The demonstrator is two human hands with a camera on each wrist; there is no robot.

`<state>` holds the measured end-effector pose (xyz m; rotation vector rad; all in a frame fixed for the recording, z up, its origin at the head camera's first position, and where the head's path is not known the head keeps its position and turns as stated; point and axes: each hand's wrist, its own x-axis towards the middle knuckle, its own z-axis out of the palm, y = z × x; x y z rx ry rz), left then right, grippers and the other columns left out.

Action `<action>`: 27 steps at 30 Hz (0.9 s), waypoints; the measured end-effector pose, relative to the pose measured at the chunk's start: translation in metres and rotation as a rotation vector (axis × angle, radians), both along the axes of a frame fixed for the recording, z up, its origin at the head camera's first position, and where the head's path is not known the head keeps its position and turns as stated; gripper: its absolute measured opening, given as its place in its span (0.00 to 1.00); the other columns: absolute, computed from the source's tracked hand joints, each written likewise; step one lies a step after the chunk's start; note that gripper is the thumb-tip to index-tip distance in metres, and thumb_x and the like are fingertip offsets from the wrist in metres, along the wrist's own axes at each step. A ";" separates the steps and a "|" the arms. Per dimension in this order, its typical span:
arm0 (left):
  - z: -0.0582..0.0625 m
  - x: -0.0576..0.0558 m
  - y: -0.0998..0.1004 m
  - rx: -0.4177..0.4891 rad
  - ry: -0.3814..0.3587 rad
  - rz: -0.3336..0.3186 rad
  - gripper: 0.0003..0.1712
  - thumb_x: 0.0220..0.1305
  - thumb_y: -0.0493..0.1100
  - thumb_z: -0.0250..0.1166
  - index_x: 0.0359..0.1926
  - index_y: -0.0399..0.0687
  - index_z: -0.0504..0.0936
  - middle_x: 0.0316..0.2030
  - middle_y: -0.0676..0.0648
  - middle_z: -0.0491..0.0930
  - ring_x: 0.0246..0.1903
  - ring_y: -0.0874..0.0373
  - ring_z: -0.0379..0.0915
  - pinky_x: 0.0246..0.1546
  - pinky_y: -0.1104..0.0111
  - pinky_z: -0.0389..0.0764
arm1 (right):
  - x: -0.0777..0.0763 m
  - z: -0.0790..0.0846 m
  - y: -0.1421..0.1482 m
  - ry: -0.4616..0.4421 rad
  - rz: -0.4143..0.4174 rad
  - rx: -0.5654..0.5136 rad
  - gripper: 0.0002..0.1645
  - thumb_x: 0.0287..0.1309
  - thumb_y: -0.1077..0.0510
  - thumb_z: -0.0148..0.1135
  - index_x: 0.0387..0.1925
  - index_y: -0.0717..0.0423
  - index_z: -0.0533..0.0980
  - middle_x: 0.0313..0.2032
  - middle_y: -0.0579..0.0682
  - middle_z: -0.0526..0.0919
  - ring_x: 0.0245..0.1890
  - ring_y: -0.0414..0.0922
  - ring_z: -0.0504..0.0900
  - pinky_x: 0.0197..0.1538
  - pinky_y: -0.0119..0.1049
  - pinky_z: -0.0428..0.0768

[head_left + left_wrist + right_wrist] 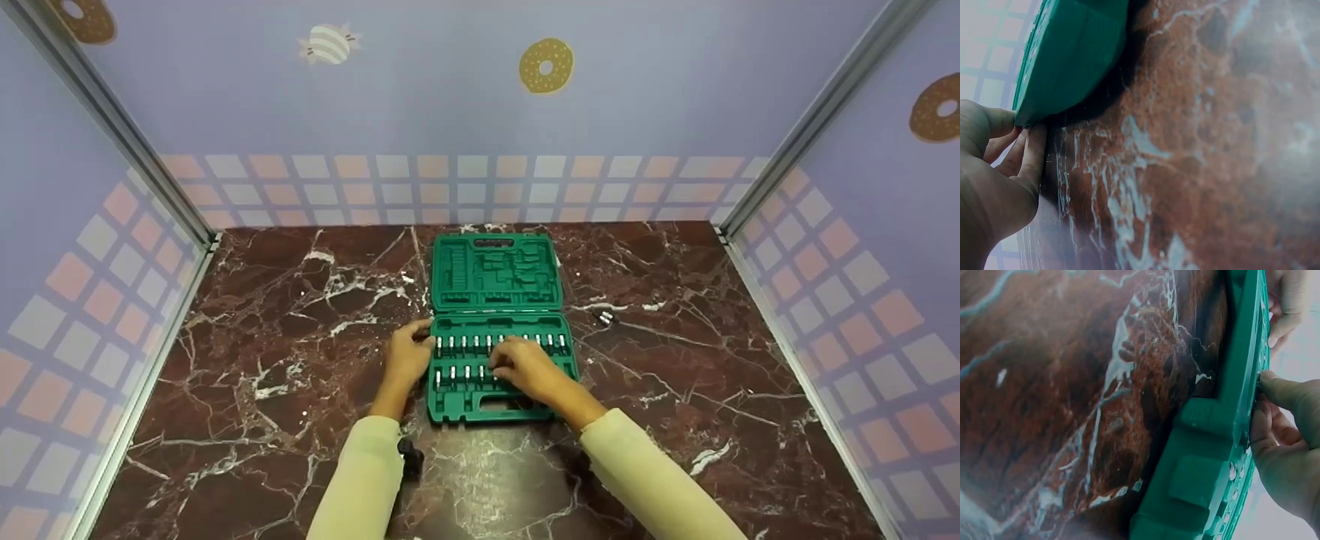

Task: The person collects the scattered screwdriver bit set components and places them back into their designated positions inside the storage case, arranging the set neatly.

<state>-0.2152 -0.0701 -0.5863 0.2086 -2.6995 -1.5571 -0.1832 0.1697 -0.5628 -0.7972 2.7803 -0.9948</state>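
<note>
A green plastic tool case (442, 405) lies unfolded on the marble-patterned surface, its moulded lid (450, 300) laid back behind it. Two rows of small silver bit sockets (451, 375) stand in its slots. At the case's left edge, my left hand (410, 356) grips the rim, thumb (1000, 122) above and fingers (1032, 154) along the side. My right hand (529, 367) is over the lower row, right of the middle. In the right wrist view, its thumb (1280, 389) and fingers pinch a bit socket at the tray, mostly hidden by the fingertips.
A few small metal pieces (604, 319) lie together on the dark red marble surface (675, 360), right of the case. Patterned panels (450, 97) enclose the back and both sides. A black object (409, 457) shows beside the left sleeve (360, 472).
</note>
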 end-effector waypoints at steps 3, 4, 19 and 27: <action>0.000 0.000 0.000 0.016 0.000 0.003 0.19 0.69 0.36 0.66 0.59 0.46 0.86 0.50 0.42 0.87 0.51 0.45 0.84 0.54 0.52 0.81 | -0.002 0.001 -0.001 -0.056 -0.048 -0.009 0.06 0.60 0.64 0.73 0.39 0.58 0.84 0.39 0.54 0.83 0.40 0.49 0.84 0.44 0.44 0.84; 0.000 0.000 0.000 0.015 0.002 0.002 0.19 0.68 0.35 0.66 0.59 0.46 0.86 0.50 0.41 0.87 0.51 0.45 0.84 0.54 0.51 0.81 | -0.003 0.002 -0.002 -0.076 -0.066 -0.010 0.07 0.60 0.63 0.73 0.39 0.58 0.84 0.39 0.54 0.82 0.40 0.49 0.83 0.44 0.44 0.84; 0.002 -0.001 0.000 -0.001 0.027 0.009 0.19 0.67 0.34 0.66 0.58 0.44 0.86 0.49 0.40 0.88 0.48 0.44 0.84 0.52 0.51 0.80 | -0.006 0.004 -0.009 -0.128 -0.157 -0.006 0.07 0.57 0.65 0.75 0.35 0.59 0.82 0.35 0.54 0.81 0.37 0.48 0.80 0.44 0.45 0.82; 0.000 -0.001 0.001 0.007 0.034 0.000 0.19 0.67 0.34 0.66 0.58 0.44 0.86 0.49 0.40 0.88 0.48 0.45 0.84 0.51 0.51 0.81 | -0.007 0.002 -0.010 -0.110 -0.145 -0.006 0.06 0.59 0.67 0.72 0.34 0.60 0.80 0.35 0.55 0.81 0.37 0.49 0.81 0.42 0.45 0.83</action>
